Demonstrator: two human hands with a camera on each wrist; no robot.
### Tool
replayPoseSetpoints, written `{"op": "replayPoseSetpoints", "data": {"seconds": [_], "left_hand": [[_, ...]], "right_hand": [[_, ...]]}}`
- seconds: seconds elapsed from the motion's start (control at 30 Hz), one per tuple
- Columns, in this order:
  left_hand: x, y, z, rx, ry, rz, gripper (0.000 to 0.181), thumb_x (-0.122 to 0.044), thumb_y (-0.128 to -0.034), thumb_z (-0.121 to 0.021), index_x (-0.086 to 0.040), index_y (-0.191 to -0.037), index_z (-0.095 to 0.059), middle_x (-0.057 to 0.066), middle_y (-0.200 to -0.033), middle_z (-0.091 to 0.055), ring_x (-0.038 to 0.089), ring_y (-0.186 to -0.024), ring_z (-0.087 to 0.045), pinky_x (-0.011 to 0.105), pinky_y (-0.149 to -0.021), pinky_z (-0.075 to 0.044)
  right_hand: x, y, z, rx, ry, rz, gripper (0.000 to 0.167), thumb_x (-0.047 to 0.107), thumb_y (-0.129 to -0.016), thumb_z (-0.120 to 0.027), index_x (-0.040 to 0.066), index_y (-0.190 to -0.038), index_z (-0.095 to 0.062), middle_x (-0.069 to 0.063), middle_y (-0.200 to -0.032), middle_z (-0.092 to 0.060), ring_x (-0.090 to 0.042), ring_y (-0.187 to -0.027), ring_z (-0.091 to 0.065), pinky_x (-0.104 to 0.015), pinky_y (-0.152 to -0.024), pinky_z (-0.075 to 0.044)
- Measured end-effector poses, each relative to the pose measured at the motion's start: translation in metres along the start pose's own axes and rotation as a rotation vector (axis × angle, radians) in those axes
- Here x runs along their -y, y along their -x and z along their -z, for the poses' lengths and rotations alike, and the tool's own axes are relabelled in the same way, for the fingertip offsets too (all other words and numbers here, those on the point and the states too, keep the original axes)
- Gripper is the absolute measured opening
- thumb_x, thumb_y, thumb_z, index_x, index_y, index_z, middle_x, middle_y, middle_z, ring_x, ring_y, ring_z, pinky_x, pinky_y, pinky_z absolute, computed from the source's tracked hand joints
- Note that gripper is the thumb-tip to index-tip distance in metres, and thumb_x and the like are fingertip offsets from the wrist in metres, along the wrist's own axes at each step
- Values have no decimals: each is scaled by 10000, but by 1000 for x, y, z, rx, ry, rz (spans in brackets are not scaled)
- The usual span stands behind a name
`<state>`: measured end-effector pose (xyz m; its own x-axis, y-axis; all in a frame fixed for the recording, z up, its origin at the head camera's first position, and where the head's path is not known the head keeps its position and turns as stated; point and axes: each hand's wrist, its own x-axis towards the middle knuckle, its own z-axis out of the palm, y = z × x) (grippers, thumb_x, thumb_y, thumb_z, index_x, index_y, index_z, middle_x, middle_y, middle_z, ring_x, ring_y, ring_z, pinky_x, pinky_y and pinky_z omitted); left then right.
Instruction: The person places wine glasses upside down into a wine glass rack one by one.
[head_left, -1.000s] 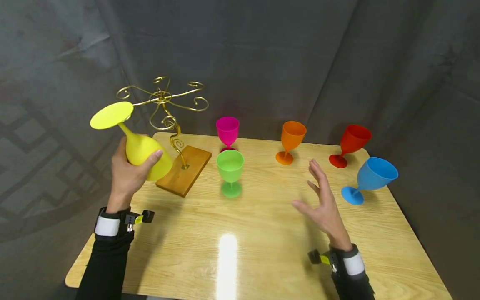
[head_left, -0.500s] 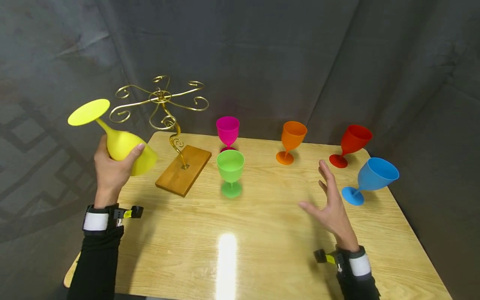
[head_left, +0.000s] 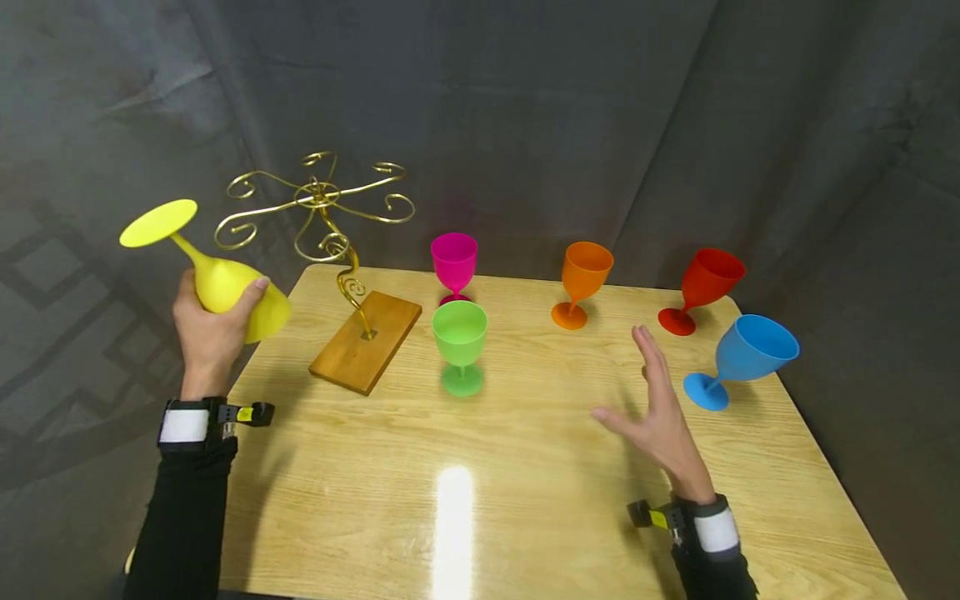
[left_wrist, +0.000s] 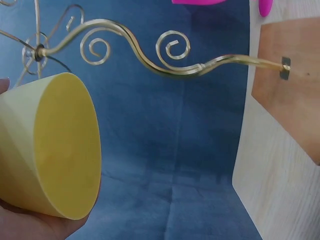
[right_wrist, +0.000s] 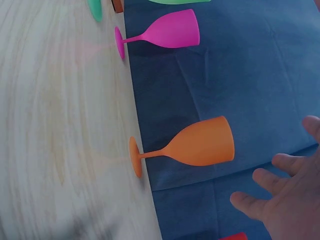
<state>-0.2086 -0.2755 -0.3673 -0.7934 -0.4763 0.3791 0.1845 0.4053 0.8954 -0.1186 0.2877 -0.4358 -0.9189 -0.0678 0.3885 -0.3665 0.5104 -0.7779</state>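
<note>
My left hand (head_left: 208,329) grips a yellow goblet (head_left: 232,287) by its bowl, tipped with its foot up and its mouth down to the right. In the left wrist view the goblet's open mouth (left_wrist: 70,150) faces the camera. Just right of it stands a gold wire rack (head_left: 318,196) with several curled arms, fixed to a wooden base (head_left: 367,342); I see no goblet on the arms. Above the table my right hand (head_left: 660,425) hovers with fingers extended and thumb apart, holding nothing. The orange goblet (right_wrist: 200,142) lies beyond its fingers (right_wrist: 250,205) in the right wrist view.
Upright on the wooden table (head_left: 360,492) stand a green goblet (head_left: 461,333), a magenta goblet (head_left: 454,262), a red goblet (head_left: 708,279) and a blue goblet (head_left: 750,350). Dark cloth (head_left: 510,125) hangs behind the table and along its sides.
My left hand has moved left with the yellow goblet, away from the rack, whose near left arm now shows fully. My right hand has shifted slightly right. The other goblets stay put.
</note>
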Motion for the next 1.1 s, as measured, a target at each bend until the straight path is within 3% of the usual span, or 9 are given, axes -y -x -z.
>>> {"op": "replayPoseSetpoints", "data": {"seconds": [0.4, 0.67, 1.1], "left_hand": [[11, -25, -8, -11, -21, 53, 666, -341, -841, -830, -206, -1410, -511, -197, -1094, -526, 18, -952, -554, 177, -769, -482], [16, -40, -15, -28, -41, 30, 635, -386, -816, -844, -210, -1343, -537, -197, -1053, -531, 18, -908, -544, 206, -743, -451], [12, -51, -30, -2, -42, -32, 686, -387, -805, -855, -181, -1376, -536, -180, -1067, -534, 35, -898, -544, 214, -738, -459]], "right_hand": [[-4, 9, -1, 12, 2, -43, 1154, 105, -754, -865, 274, -1654, -163, 57, -1738, -79, -360, -1577, -152, -786, -1145, -240], [-8, 12, -1, 9, -10, -49, 1153, 104, -755, -872, 257, -1655, -167, 62, -1737, -81, -356, -1581, -144, -794, -1139, -235], [-10, 11, -3, 14, -7, -41, 1172, 91, -740, -878, 255, -1654, -164, 27, -1740, -77, -355, -1579, -148, -782, -1152, -226]]}}
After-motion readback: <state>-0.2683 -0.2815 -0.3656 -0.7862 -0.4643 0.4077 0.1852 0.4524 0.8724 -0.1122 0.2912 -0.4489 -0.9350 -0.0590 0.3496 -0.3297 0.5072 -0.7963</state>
